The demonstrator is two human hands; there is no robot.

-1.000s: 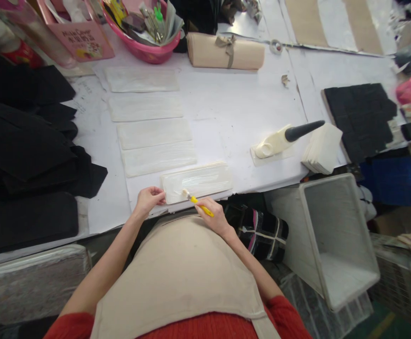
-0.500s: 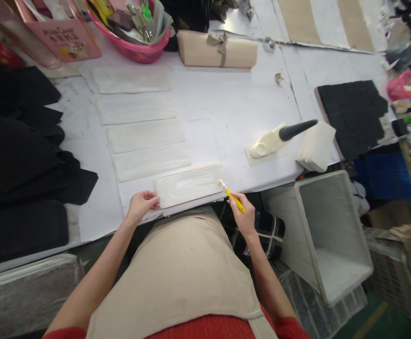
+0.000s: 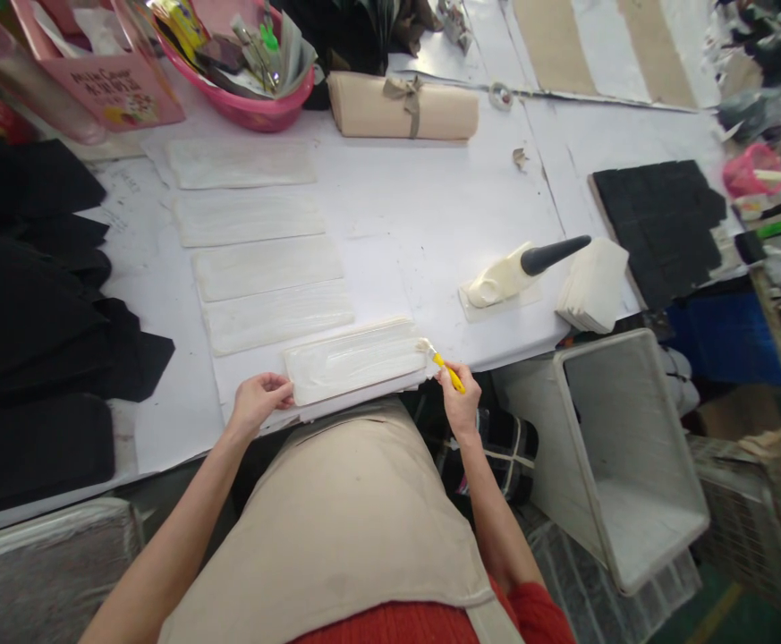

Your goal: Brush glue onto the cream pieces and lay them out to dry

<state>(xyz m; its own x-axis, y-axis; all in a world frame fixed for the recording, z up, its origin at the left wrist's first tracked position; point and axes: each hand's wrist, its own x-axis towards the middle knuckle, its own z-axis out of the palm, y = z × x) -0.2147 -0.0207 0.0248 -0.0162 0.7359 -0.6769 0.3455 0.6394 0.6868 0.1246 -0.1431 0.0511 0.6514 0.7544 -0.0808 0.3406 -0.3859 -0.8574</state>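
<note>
A stack of pale rectangular pieces (image 3: 356, 360) lies at the table's front edge, its top piece coated with streaky white stuff. My left hand (image 3: 264, 401) pinches the left end of that stack between thumb and fingers. In my right hand (image 3: 459, 394) is a yellow-handled brush (image 3: 449, 371), its bristles over the right end of the top piece. Several coated pale strips (image 3: 266, 268) lie in a column behind and to the left. A cream bottle with a dark nozzle (image 3: 504, 275) rests on a small pale sheet to the right.
Black pieces (image 3: 28, 295) are heaped at the left. A pink basket (image 3: 256, 112) and a tied beige bundle (image 3: 403, 105) stand at the back. White pieces (image 3: 595, 284), a black stack (image 3: 658, 228) and a grey bin (image 3: 645, 465) are at the right.
The view has shifted slightly, so the table items appear a little lower and further left. The brush has stayed near the stack's right end, and my left hand still holds its left end.
</note>
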